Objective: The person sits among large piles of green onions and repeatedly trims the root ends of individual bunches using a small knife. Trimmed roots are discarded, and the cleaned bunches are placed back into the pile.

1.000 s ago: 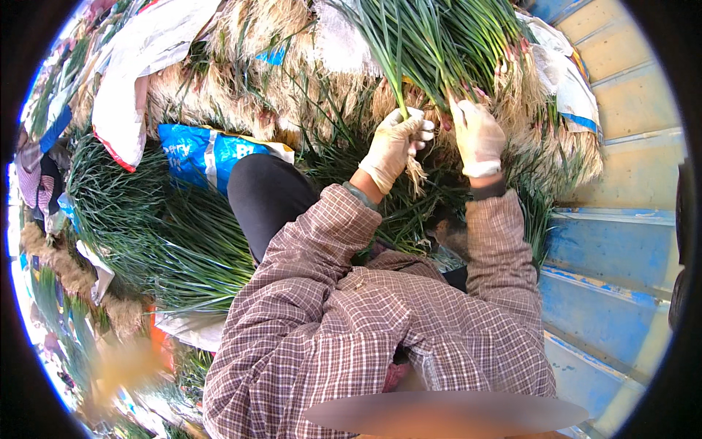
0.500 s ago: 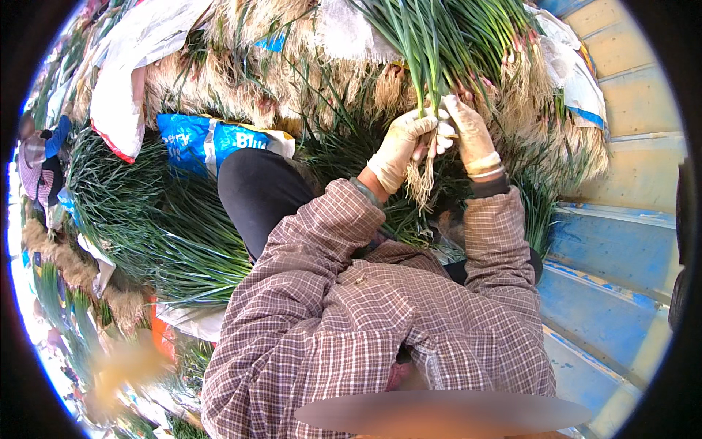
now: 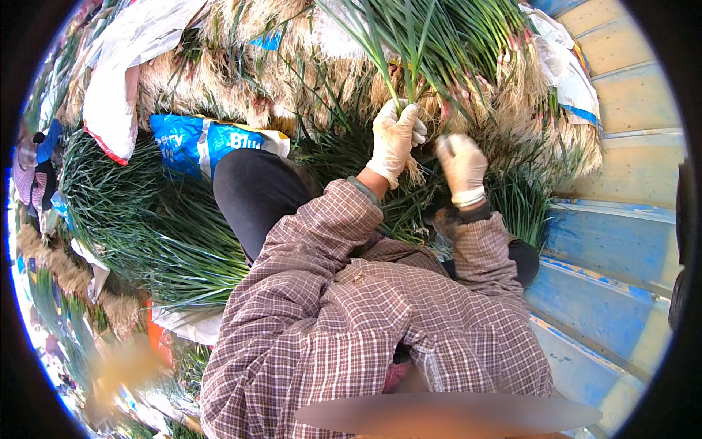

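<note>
Onions (image 3: 411,85) sit clamped in my left hand (image 3: 395,135), leaves (image 3: 382,61) pointing far over the pile (image 3: 475,36), roots (image 3: 414,171) hanging near. My right hand (image 3: 463,162), blurred, is apart at right, fingers curled; I can't tell if it's empty. Snug but light pressure should spare the stems (image 3: 393,92).

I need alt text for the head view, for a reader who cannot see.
A gloved left hand holds some green onions near their roots; the gloved right hand is nearby, not touching them. Beyond lie more onions with pale roots, and a blue bag lies beside the person's knee.
</note>
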A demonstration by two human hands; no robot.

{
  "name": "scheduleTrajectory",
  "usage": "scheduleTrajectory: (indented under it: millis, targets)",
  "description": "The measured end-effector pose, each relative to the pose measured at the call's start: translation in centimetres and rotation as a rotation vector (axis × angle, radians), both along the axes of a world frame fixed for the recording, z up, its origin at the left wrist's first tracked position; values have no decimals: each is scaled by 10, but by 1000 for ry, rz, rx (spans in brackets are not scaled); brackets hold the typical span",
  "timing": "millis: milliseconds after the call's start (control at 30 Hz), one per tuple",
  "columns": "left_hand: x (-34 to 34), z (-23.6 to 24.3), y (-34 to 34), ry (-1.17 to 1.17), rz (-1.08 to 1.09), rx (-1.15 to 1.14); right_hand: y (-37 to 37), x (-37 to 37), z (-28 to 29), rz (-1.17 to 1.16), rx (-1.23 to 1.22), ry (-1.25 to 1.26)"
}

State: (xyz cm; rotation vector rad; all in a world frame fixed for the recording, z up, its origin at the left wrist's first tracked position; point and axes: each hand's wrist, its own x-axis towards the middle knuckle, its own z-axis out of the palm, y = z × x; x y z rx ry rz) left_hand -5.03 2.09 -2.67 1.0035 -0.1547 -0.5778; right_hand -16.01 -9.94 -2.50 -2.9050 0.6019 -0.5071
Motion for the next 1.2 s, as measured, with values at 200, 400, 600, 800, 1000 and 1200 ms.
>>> scheduleTrajectory:
  millis: [200,400,600,800,1000,1200]
  targets:
    - [26,0,8,-179,138,-95,-25,-34,14,90,132,1125]
    - [12,-9,-1,191,-243,-206,-60,25,49,47,-72,-248]
    - [20,-11,6,232,-274,-190,-95,42,70,-146,-35,28]
    - [25,-13,8,246,-218,-188,-141,-119,72,-160,110,-404]
    - [26,-18,6,269,-224,-168,-143,-294,37,-871,40,931]
    - [17,-22,5,294,-251,-110,-73,-180,39,-254,-53,60]
